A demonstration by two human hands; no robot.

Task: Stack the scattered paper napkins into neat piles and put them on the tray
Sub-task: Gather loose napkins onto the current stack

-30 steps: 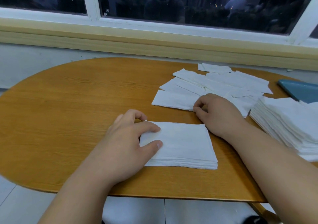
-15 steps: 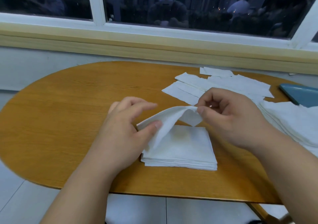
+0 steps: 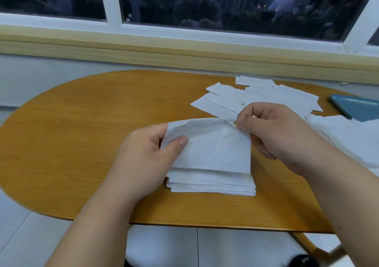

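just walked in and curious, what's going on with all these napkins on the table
A person is sorting paper napkins at a wooden table. The left hand and right hand each pinch a side of one napkin, held over a small neat pile. Farther back, loose napkins lie scattered, and a bigger stack sits at the right near the blue tray.

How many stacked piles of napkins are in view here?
2. The near pile lies under the held napkin; the right pile is cut off by the frame edge, beside the tray. More could lie out of view.
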